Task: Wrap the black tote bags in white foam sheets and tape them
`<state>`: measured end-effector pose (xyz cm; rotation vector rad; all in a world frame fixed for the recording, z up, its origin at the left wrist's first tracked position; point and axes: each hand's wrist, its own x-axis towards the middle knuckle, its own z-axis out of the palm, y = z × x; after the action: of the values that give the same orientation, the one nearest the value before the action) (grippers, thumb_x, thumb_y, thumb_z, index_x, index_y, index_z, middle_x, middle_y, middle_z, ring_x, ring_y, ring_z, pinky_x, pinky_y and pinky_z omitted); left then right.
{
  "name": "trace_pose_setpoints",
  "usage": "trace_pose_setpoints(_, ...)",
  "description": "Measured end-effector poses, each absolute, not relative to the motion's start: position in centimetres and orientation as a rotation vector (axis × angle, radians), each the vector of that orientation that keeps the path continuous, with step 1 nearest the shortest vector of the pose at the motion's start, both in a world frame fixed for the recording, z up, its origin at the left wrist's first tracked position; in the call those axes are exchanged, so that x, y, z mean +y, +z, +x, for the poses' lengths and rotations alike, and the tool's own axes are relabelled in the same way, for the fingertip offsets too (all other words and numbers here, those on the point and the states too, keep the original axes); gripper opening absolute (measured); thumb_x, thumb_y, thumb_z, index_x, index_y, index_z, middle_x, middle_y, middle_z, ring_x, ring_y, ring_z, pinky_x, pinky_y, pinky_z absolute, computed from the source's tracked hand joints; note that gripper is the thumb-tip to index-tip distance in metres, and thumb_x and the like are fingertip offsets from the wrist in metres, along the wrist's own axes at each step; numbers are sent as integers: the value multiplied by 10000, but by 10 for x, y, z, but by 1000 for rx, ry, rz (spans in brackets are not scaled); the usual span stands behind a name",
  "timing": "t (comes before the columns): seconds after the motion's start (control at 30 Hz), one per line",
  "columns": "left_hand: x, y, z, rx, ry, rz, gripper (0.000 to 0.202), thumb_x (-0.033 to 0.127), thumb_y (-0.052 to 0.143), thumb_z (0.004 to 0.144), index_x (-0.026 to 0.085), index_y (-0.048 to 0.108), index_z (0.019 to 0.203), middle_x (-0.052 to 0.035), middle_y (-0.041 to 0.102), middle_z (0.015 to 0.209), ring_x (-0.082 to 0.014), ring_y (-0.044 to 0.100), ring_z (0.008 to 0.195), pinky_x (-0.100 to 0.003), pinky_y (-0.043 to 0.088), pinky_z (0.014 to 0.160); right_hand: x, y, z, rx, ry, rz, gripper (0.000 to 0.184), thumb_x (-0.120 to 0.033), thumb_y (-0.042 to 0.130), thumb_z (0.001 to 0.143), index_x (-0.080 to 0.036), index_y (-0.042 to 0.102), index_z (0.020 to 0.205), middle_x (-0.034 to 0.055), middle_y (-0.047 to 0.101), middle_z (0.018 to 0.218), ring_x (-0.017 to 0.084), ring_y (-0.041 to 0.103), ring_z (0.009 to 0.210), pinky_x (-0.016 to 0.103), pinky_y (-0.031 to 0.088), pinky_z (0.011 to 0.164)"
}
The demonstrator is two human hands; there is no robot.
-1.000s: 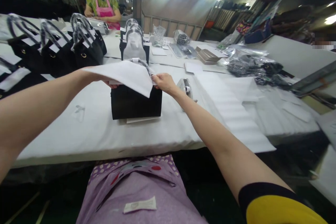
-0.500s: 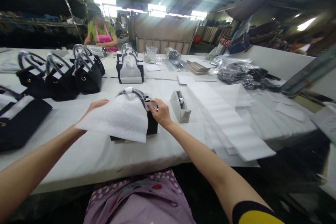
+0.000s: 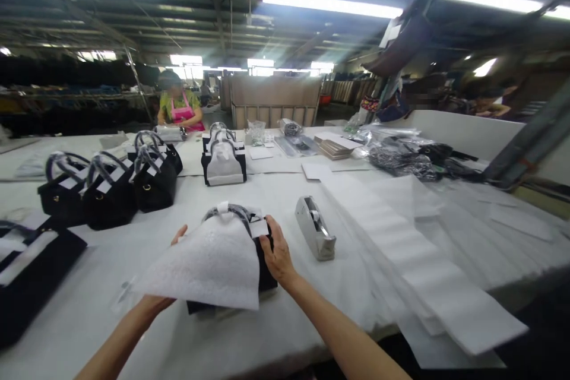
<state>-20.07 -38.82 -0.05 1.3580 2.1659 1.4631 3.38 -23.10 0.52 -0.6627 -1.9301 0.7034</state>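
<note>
A small black handbag [image 3: 266,278] stands on the white table [image 3: 89,320] in front of me, its wrapped handle [image 3: 229,211] arching up. A white foam sheet [image 3: 209,267] is draped over its near side. My left hand [image 3: 171,249] is mostly hidden behind the sheet and holds its left part, with only fingertips showing. My right hand [image 3: 278,252] lies on the right end of the bag, fingers curled over the sheet's edge and the bag top.
A grey tape dispenser [image 3: 315,236] sits just right of the bag. Stacked foam sheets [image 3: 418,273] run along the right. Several finished black bags [image 3: 109,196] stand at the left, one wrapped bag [image 3: 224,160] farther back. Another person in a pink apron [image 3: 180,110] works at the far side.
The view has tilted upward, so bag and hands sit lower in the picture. The foam sheet has come down over the bag's near side, and my right hand has settled on the bag's right end.
</note>
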Motion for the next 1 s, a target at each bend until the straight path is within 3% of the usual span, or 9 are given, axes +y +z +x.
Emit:
trace_pose_setpoints(0.07, -379, -4, -213, 2084, 1384, 1440, 641, 505, 525, 751, 227, 417, 1318, -84, 560, 1253, -304, 504, 1176, -484, 399, 1033, -214, 10, 22, -1928, 764, -667, 489, -376, 368, 934, -213, 330, 1394, 93, 436, 1391, 197, 385, 1298, 404, 318, 1095)
trace_pose_setpoints(0.13, -365, -1, -225, 2073, 1270, 1498, 637, 524, 598, 695, 178, 510, 1223, -118, 573, 1230, -341, 474, 1202, -518, 362, 1048, -196, 17, 9, -1945, 811, -712, 472, -402, 365, 931, -196, 400, 1355, 92, 474, 1368, 201, 419, 1276, 391, 328, 1087)
trace_pose_setpoints(0.3, -312, 19, -249, 2128, 1126, 1465, 787, 548, 562, 732, 162, 317, 1373, -131, 327, 1460, -300, 283, 1355, -463, 229, 1125, -150, 32, -27, -2047, 885, -1012, 435, -426, 348, 930, -179, 509, 1250, 86, 576, 1265, 195, 506, 1191, 334, 371, 1023)
trace_pose_setpoints(0.43, -266, 21, -267, 2078, 926, 1237, 821, 635, 488, 750, 139, 303, 1378, -149, 423, 1397, -295, 432, 1262, -391, 316, 1074, -107, 31, -59, -2165, 916, -1139, 390, -419, 362, 918, -157, 623, 1043, 108, 686, 1016, 231, 618, 986, 343, 441, 875)
trace_pose_setpoints(0.63, -222, -7, -299, 2029, 824, 1087, 835, 708, 472, 717, 100, 451, 1289, -162, 495, 1340, -299, 472, 1226, -352, 355, 1035, -54, 16, -94, -2358, 976, -1293, 419, -430, 388, 881, -129, 661, 779, 152, 704, 869, 268, 646, 859, 362, 458, 779)
trace_pose_setpoints(0.73, -217, -11, -307, 2034, 764, 1070, 860, 742, 462, 706, 137, 439, 1317, -164, 507, 1329, -310, 472, 1226, -389, 330, 1050, -42, 8, -96, -2423, 1012, -1309, 450, -470, 369, 881, -140, 672, 835, 143, 703, 919, 262, 644, 897, 361, 456, 806)
trace_pose_setpoints(0.8, -220, -2, -305, 2130, 652, 1072, 884, 744, 416, 732, 149, 357, 1383, -194, 542, 1274, -339, 504, 1188, -446, 344, 1025, -38, 7, -93, -2449, 1030, -1331, 467, -491, 393, 865, -127, 651, 1002, 160, 675, 1043, 274, 624, 982, 377, 449, 853)
trace_pose_setpoints(0.9, -232, 20, -288, 2456, 416, 1159, 831, 688, 389, 785, 201, 233, 1440, -251, 516, 1264, -421, 519, 1141, -588, 351, 953, -37, 24, -91, -2488, 868, -1207, 687, -496, 539, 779, -95, 430, 1326, 198, 504, 1318, 304, 492, 1201, 427, 397, 970)
trace_pose_setpoints(1.0, -244, 32, -260, 2449, 287, 1578, 892, 650, 578, 700, 317, 198, 1436, -198, 290, 1468, -468, 271, 1313, -686, 202, 1013, -40, 60, -109, -2519, 525, -802, 904, -454, 674, 678, -147, 266, 1425, 168, 370, 1432, 310, 347, 1314, 474, 316, 1053)
